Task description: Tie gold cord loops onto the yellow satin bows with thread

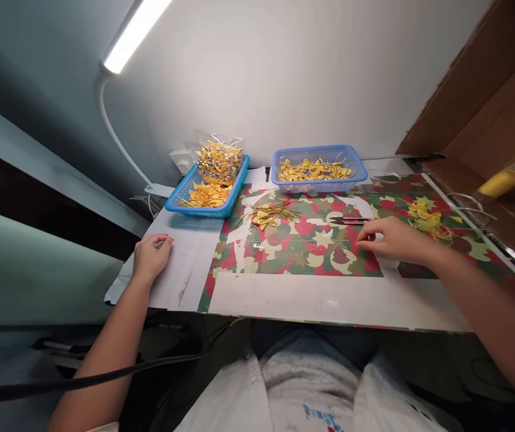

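Observation:
My left hand [150, 255] rests on the white table surface at the left, fingers loosely curled, holding nothing. My right hand [395, 240] lies on the red, green and cream patterned sheet [302, 252], fingertips just below a small pair of dark snips [350, 221]; whether anything is pinched in its fingers cannot be made out. A little pile of gold bows with thin wires [270, 214] lies on the sheet ahead of me. Another small heap of yellow bows [425, 217] sits to the right of my right hand.
Two blue plastic baskets stand at the back: the left one [180, 198] holds yellow bows and a clear bag of them, the right one [361, 171] holds loose bows. A white gooseneck lamp [134, 36] arches over from the left. A brown cardboard wall [487, 102] borders the right.

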Motion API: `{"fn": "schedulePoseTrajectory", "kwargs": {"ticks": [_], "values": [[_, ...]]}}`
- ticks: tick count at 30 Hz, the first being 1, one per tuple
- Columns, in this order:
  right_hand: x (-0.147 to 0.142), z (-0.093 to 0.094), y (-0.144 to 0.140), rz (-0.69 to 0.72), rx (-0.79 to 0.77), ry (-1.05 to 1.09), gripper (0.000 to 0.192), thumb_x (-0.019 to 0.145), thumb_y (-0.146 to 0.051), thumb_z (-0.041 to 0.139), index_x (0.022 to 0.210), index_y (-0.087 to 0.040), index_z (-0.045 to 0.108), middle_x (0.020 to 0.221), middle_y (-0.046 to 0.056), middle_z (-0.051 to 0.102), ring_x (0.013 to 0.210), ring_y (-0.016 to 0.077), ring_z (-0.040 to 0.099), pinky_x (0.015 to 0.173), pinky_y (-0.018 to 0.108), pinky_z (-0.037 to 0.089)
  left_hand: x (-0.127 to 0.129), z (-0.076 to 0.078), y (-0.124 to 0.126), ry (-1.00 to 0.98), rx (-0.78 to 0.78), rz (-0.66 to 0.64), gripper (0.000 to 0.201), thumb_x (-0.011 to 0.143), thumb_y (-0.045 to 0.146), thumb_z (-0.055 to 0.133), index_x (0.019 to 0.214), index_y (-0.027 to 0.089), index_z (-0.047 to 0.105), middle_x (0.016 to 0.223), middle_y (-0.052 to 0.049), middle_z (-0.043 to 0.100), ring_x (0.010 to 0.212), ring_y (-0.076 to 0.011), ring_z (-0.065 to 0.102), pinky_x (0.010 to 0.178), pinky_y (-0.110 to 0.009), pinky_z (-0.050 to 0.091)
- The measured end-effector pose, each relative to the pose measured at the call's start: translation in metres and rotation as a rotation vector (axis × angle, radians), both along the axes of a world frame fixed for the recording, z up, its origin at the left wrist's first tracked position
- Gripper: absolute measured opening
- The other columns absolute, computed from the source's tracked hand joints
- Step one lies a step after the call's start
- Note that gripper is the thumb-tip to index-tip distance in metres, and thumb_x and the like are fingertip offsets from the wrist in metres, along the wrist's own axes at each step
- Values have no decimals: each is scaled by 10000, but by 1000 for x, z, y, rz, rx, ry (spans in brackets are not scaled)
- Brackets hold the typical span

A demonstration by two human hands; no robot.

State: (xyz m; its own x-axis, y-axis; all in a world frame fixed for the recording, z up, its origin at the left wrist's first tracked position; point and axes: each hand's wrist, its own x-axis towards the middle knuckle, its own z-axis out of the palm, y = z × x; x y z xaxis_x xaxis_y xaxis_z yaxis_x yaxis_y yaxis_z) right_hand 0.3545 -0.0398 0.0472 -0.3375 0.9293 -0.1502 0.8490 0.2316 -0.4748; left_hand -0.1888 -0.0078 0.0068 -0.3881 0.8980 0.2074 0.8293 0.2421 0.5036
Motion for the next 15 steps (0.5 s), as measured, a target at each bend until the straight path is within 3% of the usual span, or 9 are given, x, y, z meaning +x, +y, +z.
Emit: {"fn": "schedulePoseTrajectory", "kwargs": {"ticks": [9,15], "values": [[12,-18,1,-27,6,32,289,807,-472,566,737,-238,721,831,71,728,777,243,641,711,355,464,-33,-19,7,157,-27,22,169,879,294,634,841,130,653,1093,-78,665,1155,-242,562,1038,-482,401],[16,-20,3,-65,-8,8,274,788,-462,573,742,-242,730,840,73,727,786,248,634,724,365,447,-56,-17,4,194,-47,11,149,870,273,651,880,125,666,1141,-87,650,1187,-250,545,1051,-498,396]]}}
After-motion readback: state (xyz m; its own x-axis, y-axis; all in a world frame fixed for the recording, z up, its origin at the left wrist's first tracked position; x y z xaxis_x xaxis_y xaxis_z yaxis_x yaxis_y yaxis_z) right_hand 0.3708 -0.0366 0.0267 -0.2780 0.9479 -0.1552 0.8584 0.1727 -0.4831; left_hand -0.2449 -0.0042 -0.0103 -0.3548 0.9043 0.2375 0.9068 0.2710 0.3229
